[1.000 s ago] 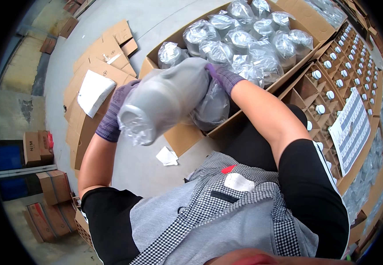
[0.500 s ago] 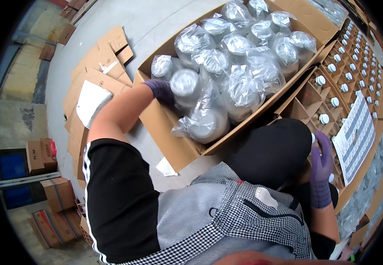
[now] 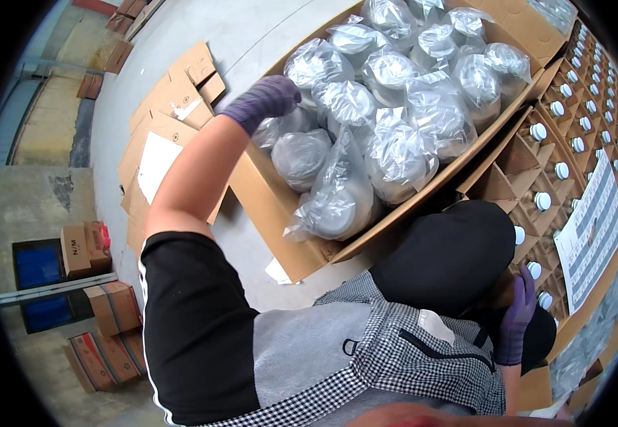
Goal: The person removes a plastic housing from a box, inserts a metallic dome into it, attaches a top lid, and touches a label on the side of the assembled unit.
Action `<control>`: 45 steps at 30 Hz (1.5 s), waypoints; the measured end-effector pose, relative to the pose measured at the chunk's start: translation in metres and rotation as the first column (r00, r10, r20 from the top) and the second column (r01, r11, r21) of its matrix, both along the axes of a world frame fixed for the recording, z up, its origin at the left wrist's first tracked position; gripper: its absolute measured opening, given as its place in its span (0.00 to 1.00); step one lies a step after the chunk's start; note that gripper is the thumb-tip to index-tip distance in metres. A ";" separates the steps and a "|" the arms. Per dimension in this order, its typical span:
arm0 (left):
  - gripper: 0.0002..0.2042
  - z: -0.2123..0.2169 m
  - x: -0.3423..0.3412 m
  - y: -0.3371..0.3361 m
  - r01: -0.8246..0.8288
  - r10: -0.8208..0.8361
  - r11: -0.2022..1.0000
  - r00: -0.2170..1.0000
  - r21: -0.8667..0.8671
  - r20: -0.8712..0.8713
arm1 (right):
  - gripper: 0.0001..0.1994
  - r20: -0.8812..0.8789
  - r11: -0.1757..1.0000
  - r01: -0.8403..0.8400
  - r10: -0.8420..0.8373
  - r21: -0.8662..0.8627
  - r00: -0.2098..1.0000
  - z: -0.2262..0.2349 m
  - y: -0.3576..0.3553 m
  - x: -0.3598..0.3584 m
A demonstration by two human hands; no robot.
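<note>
My left hand (image 3: 270,101), in a purple knit glove, is closed over the left corner of a big open carton (image 3: 270,220). Its curled fingertips face down, so anything in them is hidden. Right below it are bagged round containers, among them a cloudy plastic-wrapped one (image 3: 300,158). Another wrapped container (image 3: 337,206), its loose film pulled to a point, leans in the near corner. My right hand (image 3: 517,313), gloved too, has its fingers stretched out beside my knee. White-capped bottles (image 3: 533,270) stand close to those fingers; nothing shows in that hand.
To the right, a divided carton (image 3: 498,186) holds rows of white-capped bottles, with a printed sheet (image 3: 592,228) lying across some. Flattened cardboard (image 3: 181,89) and a white sheet (image 3: 158,167) lie on the floor at left. Strapped cartons (image 3: 110,309) stand by the wall.
My left hand has risen from beside a container in the near-left corner to the carton's left corner, closing. My right hand has moved down, nearer my knee. The view has shifted slightly.
</note>
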State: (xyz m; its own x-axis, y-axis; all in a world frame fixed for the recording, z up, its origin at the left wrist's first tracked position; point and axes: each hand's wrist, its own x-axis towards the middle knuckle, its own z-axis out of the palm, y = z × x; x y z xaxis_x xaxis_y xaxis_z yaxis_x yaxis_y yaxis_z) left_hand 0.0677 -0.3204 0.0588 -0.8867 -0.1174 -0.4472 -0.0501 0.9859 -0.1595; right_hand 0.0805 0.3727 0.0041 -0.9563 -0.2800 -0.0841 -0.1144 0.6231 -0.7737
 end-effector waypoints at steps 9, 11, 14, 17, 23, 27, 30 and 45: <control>0.23 -0.097 -0.033 -0.006 -0.139 0.137 0.990 0.952 -0.011 0.273 | 0.14 -0.189 0.941 -0.160 0.223 0.298 0.956 -0.024 0.042 0.013; 0.21 -0.013 -0.031 -0.011 -0.335 0.325 0.916 0.942 0.223 0.082 | 0.13 -0.246 0.913 -0.154 0.260 0.378 0.934 -0.025 0.048 0.017; 0.18 0.014 0.006 -0.063 -0.300 0.375 0.904 0.898 -0.305 0.230 | 0.14 -0.058 0.988 -0.016 0.026 0.153 0.998 -0.030 0.041 0.013; 0.25 -0.023 0.049 -0.129 -0.511 0.510 0.860 0.857 -0.003 0.074 | 0.16 0.047 1.000 0.011 -0.011 0.000 0.999 -0.035 0.026 0.005; 0.26 -0.015 0.008 -0.038 -0.636 0.639 0.769 0.762 0.067 -0.102 | 0.18 0.164 0.999 0.049 -0.049 0.004 0.985 -0.017 0.001 0.003; 0.20 -0.101 -0.037 -0.060 -0.481 0.512 0.859 0.810 -0.175 0.287 | 0.17 0.079 0.999 -0.001 -0.003 0.044 0.997 -0.011 0.002 0.005; 0.19 -0.134 -0.053 -0.062 -0.662 0.667 0.744 0.745 -0.093 0.025 | 0.16 0.047 0.998 0.055 -0.055 0.017 0.997 -0.014 0.005 0.010; 0.17 0.128 -0.017 0.049 -0.122 0.161 0.847 0.987 -0.518 0.031 | 0.16 0.092 0.960 0.117 -0.097 -0.254 0.991 0.000 0.004 0.005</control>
